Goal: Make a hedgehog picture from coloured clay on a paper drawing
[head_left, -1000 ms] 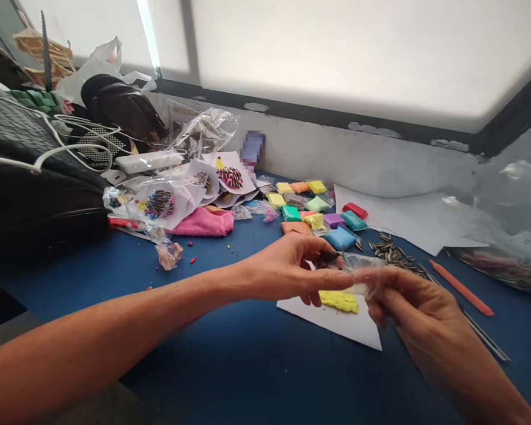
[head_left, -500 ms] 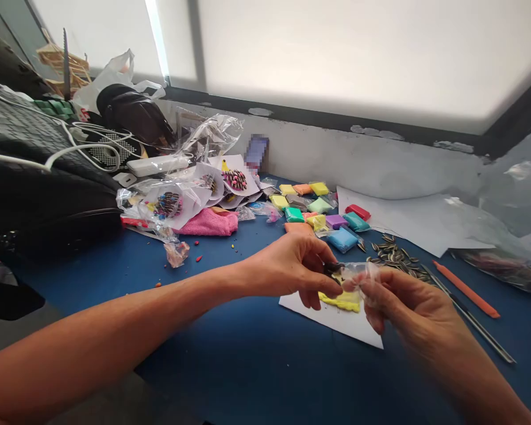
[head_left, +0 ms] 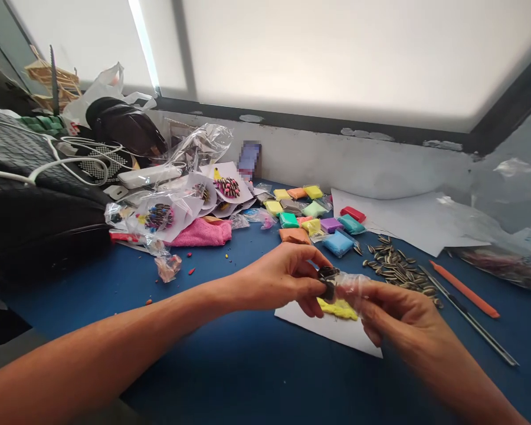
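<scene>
Between the thumb and fingers of my left hand (head_left: 287, 276) is a black lump of soft clay (head_left: 328, 284). My right hand (head_left: 396, 310) pinches a clear plastic wrapper (head_left: 354, 285), which reaches over to the black clay; whether the two still stick together I cannot tell. Beneath both hands lies a white paper sheet (head_left: 312, 323) bearing a flattened yellow clay shape (head_left: 341, 309), partly covered by the fingers. Beyond my right hand is a pile of striped sunflower seeds (head_left: 393, 267).
Wrapped clay packets in several colours, among them a blue packet (head_left: 338, 243), lie behind the hands. An orange stick (head_left: 464, 289) and a slim metal tool (head_left: 469, 330) rest at right. A pink cloth (head_left: 201, 232), seed-decorated papers (head_left: 228, 180) and a black bag (head_left: 30, 218) are at left.
The black clay shows more fully between my left fingers, and the plastic wrapper has shifted against it. Both hands stay above the paper. The camera view has turned slightly.
</scene>
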`<action>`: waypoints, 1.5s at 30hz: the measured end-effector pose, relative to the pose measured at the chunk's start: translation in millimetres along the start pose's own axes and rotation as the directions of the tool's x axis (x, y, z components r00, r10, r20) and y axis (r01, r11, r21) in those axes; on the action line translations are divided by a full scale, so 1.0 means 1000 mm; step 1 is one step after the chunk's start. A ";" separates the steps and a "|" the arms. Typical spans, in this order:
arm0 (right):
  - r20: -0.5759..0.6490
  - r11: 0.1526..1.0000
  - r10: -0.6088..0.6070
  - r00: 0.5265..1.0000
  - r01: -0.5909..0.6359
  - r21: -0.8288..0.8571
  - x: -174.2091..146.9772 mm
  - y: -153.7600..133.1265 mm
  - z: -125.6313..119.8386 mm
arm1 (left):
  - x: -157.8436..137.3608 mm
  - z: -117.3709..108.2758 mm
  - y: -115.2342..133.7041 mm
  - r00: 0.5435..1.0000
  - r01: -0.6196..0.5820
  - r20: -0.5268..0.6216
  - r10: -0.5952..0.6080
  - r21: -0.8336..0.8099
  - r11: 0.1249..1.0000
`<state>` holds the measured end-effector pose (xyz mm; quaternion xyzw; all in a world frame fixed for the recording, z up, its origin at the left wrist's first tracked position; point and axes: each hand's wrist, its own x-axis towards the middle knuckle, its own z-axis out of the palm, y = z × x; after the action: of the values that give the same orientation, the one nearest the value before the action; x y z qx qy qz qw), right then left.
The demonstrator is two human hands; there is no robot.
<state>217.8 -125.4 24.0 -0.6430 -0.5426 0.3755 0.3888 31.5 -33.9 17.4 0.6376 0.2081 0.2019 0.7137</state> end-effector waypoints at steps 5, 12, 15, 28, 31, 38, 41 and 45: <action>-0.004 0.999 0.037 0.999 -0.037 0.033 -0.002 0.000 0.006 | -0.001 0.002 0.002 1.000 0.013 0.026 -0.014 0.026 1.000; -0.046 0.998 0.039 0.998 -0.036 0.060 0.000 0.002 0.010 | -0.003 0.004 0.002 0.998 0.034 0.053 -0.037 0.062 0.998; -0.014 0.997 0.047 0.999 -0.046 0.062 0.001 0.001 0.009 | -0.005 0.004 0.002 0.996 0.061 0.058 -0.066 0.085 0.995; -0.127 0.983 0.122 0.984 -0.102 0.150 -0.002 0.019 0.016 | 0.005 0.000 -0.004 0.997 0.062 -0.042 -0.064 -0.041 0.997; -0.121 0.980 0.128 0.984 -0.107 0.167 0.000 0.024 0.015 | 0.005 0.002 -0.005 0.995 0.079 -0.061 -0.082 -0.050 0.996; -0.038 0.976 0.089 0.995 -0.079 0.201 0.005 0.030 0.014 | 0.009 0.004 -0.009 0.988 0.139 -0.051 -0.143 -0.090 0.986; -0.054 0.991 0.038 0.998 -0.031 0.129 0.002 0.024 0.012 | 0.008 0.003 -0.009 0.990 0.130 -0.046 -0.135 -0.110 0.985; -0.016 0.978 -0.175 0.984 0.172 -0.122 -0.002 0.020 0.007 | 0.005 0.004 -0.007 0.994 0.078 -0.063 -0.086 -0.127 0.989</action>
<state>219.3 -128.4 3.2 -0.6205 -0.6128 0.2982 0.3879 38.1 -35.6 10.8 0.5756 0.2454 0.2067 0.7522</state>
